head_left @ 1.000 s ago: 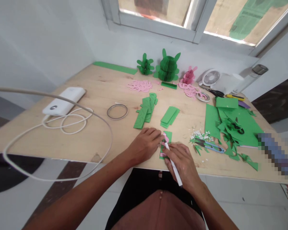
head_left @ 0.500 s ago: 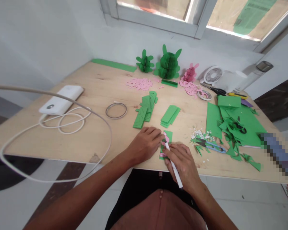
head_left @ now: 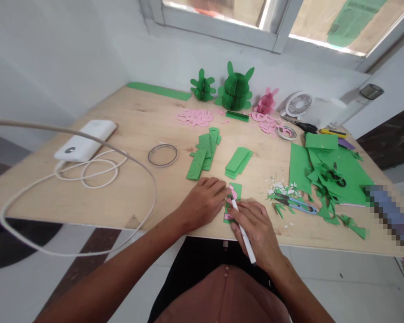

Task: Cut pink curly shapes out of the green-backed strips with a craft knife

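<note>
Near the table's front edge lies a narrow green paper strip with a pink paper cutout on top. My right hand is closed round a white pen, its tip at the cutout. From the left, my left hand presses its fingertips on the strip and cutout, its fingers bent and close together. Just beyond my hands are a stack of plain green strips and several green strips with drawn outlines.
A white power bank with a looping cable and a tape ring lie left. Blue snips, paper scraps and green sheets are right. Paper figures, pink cutouts and a fan stand or lie behind.
</note>
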{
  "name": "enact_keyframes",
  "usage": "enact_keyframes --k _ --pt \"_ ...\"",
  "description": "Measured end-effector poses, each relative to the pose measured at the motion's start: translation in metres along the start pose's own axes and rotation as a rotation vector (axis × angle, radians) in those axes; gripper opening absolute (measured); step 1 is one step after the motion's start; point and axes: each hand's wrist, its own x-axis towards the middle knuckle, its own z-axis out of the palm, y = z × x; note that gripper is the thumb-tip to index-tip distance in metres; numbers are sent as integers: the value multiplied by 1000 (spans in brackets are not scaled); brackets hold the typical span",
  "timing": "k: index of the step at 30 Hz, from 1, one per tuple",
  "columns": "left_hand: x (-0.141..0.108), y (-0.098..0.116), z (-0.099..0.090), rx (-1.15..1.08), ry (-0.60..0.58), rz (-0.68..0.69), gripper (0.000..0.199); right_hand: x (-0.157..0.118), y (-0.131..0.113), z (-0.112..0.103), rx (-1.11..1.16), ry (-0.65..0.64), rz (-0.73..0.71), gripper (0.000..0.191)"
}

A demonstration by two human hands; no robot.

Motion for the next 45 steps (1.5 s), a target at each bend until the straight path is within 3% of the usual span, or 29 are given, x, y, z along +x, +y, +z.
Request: enact_keyframes --k 45 --pt "0 -7 -5 -161 -56 -33 34 2 0 -3 0 -40 13 35"
